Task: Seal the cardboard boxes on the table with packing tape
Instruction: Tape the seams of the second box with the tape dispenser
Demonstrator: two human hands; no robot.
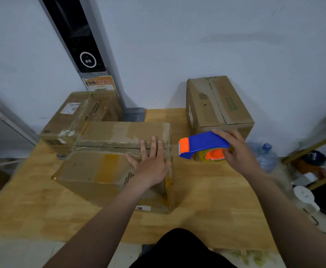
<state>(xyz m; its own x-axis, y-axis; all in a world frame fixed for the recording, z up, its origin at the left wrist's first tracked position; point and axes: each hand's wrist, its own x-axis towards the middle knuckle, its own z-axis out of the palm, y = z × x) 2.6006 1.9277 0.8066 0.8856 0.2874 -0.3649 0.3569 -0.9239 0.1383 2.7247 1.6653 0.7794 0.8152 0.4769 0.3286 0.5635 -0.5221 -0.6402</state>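
Fingers of the left hand (150, 165) lie straight and flat on the nearest cardboard box (100, 171), over the right end of its top seam. Just right of that box, the right hand (233, 149) grips a blue-and-orange tape dispenser (202, 145).

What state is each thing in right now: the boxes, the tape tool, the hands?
middle box: flaps shut, centre seam showing.
left box: shut, glossy tape over its top.
right box: shut, at the table's far right.
tape dispenser: held just off the middle box's right end.
left hand: flat on the middle box's top.
right hand: gripping the tape dispenser.
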